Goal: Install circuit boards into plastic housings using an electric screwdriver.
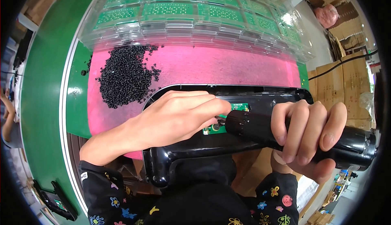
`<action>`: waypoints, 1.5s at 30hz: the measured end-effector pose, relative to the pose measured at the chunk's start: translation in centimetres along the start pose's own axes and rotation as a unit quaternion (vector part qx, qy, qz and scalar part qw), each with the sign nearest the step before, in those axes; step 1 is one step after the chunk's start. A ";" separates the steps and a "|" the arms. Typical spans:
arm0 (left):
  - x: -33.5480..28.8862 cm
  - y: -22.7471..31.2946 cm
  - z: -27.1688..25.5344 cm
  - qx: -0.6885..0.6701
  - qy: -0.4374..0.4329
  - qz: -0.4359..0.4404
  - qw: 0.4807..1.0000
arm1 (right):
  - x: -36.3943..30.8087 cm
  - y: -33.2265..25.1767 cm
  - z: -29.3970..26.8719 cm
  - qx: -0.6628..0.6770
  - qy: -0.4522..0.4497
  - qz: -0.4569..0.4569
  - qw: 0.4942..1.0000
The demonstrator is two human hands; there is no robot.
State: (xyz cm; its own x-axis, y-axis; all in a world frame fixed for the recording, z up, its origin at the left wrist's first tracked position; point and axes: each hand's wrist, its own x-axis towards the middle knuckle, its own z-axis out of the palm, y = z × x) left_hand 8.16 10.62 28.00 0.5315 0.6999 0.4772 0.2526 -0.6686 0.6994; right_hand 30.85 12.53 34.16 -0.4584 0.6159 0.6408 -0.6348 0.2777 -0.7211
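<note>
Head view: right hand (307, 133) wraps the black electric screwdriver (256, 125), nose over the green circuit board (212, 130), already lying inside the black plastic shell (260, 98); left hand (181, 113) bunches narrow there, any catch hidden! Fastening looks unfinished; small black parts (124, 78) lie heaped.

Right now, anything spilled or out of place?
Maybe the small black parts: heaped loose on the pink mat, no tray around them, with a few strays on the green tabletop to its left.
</note>
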 end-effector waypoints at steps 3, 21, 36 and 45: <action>0.1 0.1 -0.1 -0.008 0.002 0.003 1.000 | 0.2 0.0 -0.2 -0.015 -0.028 0.005 0.999; -0.5 -1.0 0.1 -0.041 -0.018 -0.062 0.997 | -0.1 0.7 0.7 -0.048 0.066 0.040 0.996; -0.1 -0.1 0.0 -0.105 0.046 -0.041 0.993 | -0.3 0.4 1.5 0.015 0.096 -0.021 0.995; -0.2 -0.1 0.1 -0.078 0.029 -0.029 0.996 | -0.4 0.3 1.2 -0.008 0.079 -0.007 0.997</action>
State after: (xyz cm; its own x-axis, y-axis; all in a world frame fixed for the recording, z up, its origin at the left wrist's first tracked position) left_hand 8.09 10.54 27.78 0.4717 0.7522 0.4600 0.1508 -0.5829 0.7984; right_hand 30.12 11.53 34.05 -0.3447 0.7205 0.6017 -0.6304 0.2973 -0.7171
